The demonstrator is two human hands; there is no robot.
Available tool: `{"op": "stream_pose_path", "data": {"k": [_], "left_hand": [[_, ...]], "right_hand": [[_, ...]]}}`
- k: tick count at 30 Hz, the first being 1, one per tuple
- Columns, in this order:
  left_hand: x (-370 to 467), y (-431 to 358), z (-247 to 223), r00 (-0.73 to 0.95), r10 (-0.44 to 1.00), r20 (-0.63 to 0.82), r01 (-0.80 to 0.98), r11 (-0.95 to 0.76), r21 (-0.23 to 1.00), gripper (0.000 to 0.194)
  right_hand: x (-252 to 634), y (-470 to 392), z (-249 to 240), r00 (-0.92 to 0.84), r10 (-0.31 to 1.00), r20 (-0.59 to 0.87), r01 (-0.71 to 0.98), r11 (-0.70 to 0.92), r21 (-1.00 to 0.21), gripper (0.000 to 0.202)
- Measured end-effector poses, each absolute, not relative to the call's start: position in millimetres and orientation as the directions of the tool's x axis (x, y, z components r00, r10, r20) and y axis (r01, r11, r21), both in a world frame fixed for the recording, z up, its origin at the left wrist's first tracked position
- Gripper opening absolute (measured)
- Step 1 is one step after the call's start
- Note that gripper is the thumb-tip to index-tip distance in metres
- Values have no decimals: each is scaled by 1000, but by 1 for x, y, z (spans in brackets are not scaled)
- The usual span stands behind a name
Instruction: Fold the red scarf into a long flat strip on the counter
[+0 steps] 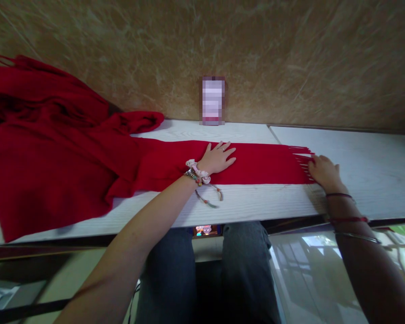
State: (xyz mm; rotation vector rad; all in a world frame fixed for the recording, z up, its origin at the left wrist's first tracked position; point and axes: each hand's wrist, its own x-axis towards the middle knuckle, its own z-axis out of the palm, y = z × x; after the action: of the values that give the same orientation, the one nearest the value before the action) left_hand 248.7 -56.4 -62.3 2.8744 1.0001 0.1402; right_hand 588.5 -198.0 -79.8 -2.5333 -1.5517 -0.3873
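Note:
A long red cloth [263,164] with a fringed right end lies flat across a white wood-grained table. My left hand [218,158] rests palm down on its middle, fingers spread, with a scrunchie and beaded bracelets at the wrist. At the right end, my right hand [324,171] touches the fringe with its fingers bent down and pressed to the strands. Some strands show above and beside those fingertips. To the left, the cloth runs into a large loose heap of red fabric [54,166].
A phone with a blurred screen [212,100] leans upright against the brown marbled wall behind the white table [364,166]. A seam crosses the tabletop right of the phone. Below the front edge are my legs in jeans and a small lit screen [205,230].

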Motion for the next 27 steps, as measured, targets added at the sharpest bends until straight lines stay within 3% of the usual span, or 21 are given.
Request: {"op": "stream_pose_path", "data": {"k": [3,7,10,14,23,25,27], "left_hand": [[247,-58,-62,766,639,71,630,-768,117,50],[246,-58,-61,761,648,27,640,-757,129,50],[246,-58,-60,763,646,24,639,-759,124,50],[246,-59,-58,753,658,9,652,-749,118,50],[247,-59,-58,748,664,8,659,-743,117,50],[247,-58,-59,748,663,9,657,-744,122,50],[248,-59,-60,744,667,31,659,-741,129,51]], "right_hand": [[560,-189,-62,420,829,369,903,-421,-82,48],[503,-166,-53,31,932,360,994,8,-106,49],[472,-154,-63,-134,955,263,985,158,-74,52],[482,-154,-83,-106,984,141,992,115,-52,50],[598,-191,-88,324,922,213,944,-330,-8,50],[590,-188,-81,317,915,250,946,-323,-16,51],[566,-174,-73,214,934,287,977,-208,-52,51]]}}
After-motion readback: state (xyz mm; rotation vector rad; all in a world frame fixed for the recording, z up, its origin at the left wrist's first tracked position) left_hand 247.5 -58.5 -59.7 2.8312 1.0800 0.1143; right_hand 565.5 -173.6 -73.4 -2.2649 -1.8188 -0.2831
